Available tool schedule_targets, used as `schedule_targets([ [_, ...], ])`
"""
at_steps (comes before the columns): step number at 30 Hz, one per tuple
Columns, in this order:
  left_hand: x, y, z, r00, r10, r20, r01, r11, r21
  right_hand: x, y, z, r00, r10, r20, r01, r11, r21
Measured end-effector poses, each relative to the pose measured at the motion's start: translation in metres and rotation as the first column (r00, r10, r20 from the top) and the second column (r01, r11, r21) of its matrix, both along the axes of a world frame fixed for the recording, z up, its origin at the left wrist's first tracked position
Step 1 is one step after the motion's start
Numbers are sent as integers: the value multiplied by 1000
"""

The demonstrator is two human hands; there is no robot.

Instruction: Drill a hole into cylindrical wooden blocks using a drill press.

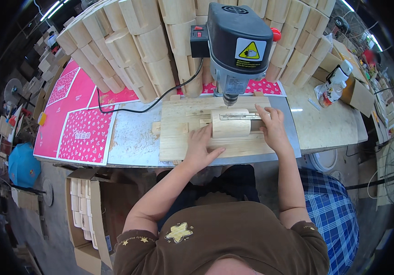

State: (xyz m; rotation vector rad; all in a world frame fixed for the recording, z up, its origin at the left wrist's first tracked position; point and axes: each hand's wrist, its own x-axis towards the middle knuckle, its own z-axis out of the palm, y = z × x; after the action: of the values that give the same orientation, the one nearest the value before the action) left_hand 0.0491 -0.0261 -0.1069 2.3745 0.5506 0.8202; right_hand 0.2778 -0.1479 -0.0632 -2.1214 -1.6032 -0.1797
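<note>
A pale wooden cylinder (231, 128) lies sideways on a wooden board (174, 151), below the chuck (230, 100) of a small bench drill press (238, 36). Along its top runs a narrow slotted strip (240, 116). My left hand (200, 147) touches the cylinder's left end with its fingertips, thumb stretched away to the right. At the right end, my right hand (274, 124) curls its fingers and thumb around a part just beyond the cylinder; that part is mostly hidden under the hand. The chuck hangs above the cylinder, apart from it.
Tall stacks of wooden cylinders (146, 50) line the table's back. A black cable (146, 111) loops across the left side, near pink printed sheets (84, 137). Bottles (334, 89) and a carton (359, 94) stand at right. An open box of wooden pieces (97, 215) sits below left.
</note>
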Motion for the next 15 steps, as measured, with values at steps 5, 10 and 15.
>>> schedule_targets([
  [5,12,13,-13,974,214,-79,-205,973,105,0,26,-2,998,29,-59,-24,997,72],
  [10,-2,29,-21,955,297,-23,-292,950,112,-18,38,-8,996,83,-42,-78,990,114],
  [15,-6,32,-17,942,334,-30,-329,938,105,-15,32,11,900,261,-350,-155,940,303],
])
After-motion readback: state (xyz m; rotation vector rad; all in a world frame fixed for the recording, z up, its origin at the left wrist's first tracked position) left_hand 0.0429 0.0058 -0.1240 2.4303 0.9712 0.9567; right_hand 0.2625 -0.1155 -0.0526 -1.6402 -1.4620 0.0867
